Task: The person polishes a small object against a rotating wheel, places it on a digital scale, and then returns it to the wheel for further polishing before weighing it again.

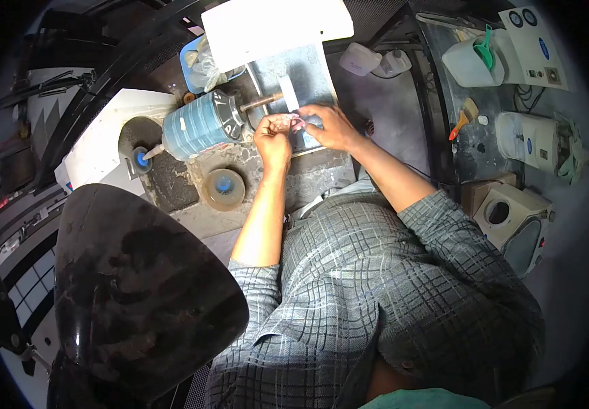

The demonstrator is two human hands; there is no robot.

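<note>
Both hands meet near the right end of a blue ribbed bench polishing motor (195, 127). My left hand (273, 140) is closed, its fingers pinching a small pink piece (296, 123) that looks like a denture. From the other side, my right hand (330, 127) also grips this pink piece with thumb and fingers. Fingers cover part of it, so its full shape is hidden. Just above the hands, a white polishing wheel (288, 93) sits on the motor's spindle (262, 101), over a grey metal tray (318, 65).
A bowl (223, 189) stands below the motor. Behind it is a blue basin (191, 65) with plastic bags. A large dark rounded shield (144, 293) fills the lower left. On the right bench are a white tub (468, 65) with a green scoop and a brush (465, 117).
</note>
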